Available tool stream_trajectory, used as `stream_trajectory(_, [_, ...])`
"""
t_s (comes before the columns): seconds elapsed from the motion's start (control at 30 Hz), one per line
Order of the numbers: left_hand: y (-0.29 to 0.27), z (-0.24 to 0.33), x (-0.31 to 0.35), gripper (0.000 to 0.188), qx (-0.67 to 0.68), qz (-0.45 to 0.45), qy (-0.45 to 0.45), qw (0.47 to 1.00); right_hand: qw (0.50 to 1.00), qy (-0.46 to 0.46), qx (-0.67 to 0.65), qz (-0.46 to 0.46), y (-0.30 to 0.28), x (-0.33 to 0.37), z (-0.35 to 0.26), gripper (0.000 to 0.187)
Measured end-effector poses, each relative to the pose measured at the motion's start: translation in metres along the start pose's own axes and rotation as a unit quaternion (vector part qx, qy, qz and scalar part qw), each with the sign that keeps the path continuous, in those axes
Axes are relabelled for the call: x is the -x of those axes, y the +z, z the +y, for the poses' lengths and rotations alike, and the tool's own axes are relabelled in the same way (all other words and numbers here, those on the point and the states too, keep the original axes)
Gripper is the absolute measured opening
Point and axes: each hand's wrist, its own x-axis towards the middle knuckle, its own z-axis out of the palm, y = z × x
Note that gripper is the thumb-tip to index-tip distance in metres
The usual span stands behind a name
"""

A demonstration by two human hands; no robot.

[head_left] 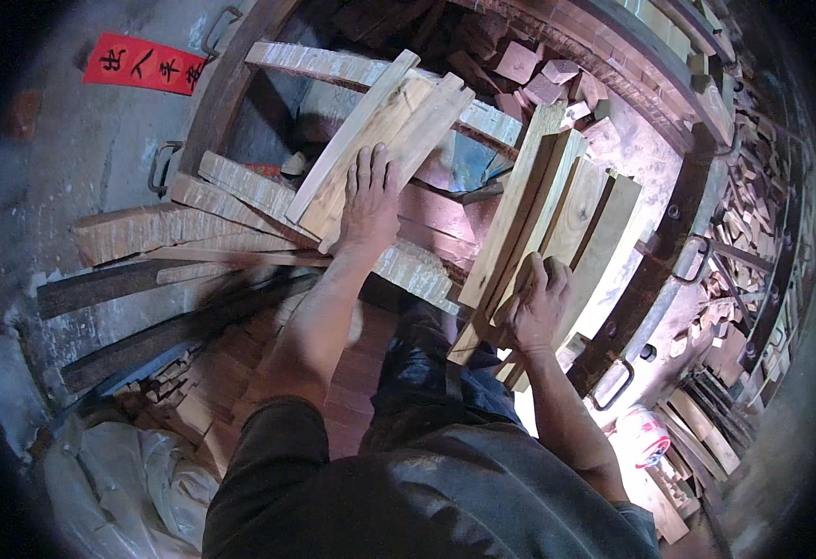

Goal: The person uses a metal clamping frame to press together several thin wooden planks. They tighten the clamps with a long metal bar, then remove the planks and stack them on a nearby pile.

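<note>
My left hand (369, 197) lies flat with its fingers stretched on a small stack of pale wooden boards (419, 130). That stack rests slantwise across rough, paint-marked timbers, one of them a whitish crossbar (319, 65). To the right, my right hand (540, 300) has its fingers curled round the near part of a wooden board (577, 210). This board stands among several similar long wooden strips (518, 210) with dark gaps between them. What the curled fingertips press against is partly hidden.
Loose rough planks (161, 228) fan out at the left. Cut wood blocks (545, 84) are heaped at the far side. A dark metal frame (655, 270) with handles runs along the right. Plastic sheeting (114, 484) lies at the lower left; a red paper strip (137, 63) hangs far left.
</note>
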Motion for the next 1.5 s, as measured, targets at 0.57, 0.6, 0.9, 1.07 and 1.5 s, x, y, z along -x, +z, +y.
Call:
stream_trajectory(0.57, [-0.048,0.015,-0.023,0.053,0.683,-0.218,-0.420,0.557,1.000,-0.006,0.003,0.016,0.001,-0.001,-0.002,0.076])
stream_trajectory(0.6, [-0.038,0.011,-0.020,0.051,0.715,-0.201,-0.386,0.547,1.000,-0.007,0.005,0.015,0.000,-0.002,-0.002,0.075])
stream_trajectory(0.9, [-0.007,-0.006,-0.008,0.038,0.880,-0.166,-0.224,0.384,1.000,0.006,0.004,0.007,0.003,-0.001,-0.001,0.076])
stream_trajectory(1.07, [-0.009,-0.012,-0.012,0.055,0.899,-0.163,-0.164,0.371,1.000,0.004,0.005,0.014,0.008,0.000,0.002,0.077])
stream_trajectory(1.5, [0.022,-0.024,-0.008,0.057,0.918,-0.174,-0.165,0.315,1.000,0.011,0.011,0.000,0.007,0.001,0.002,0.076])
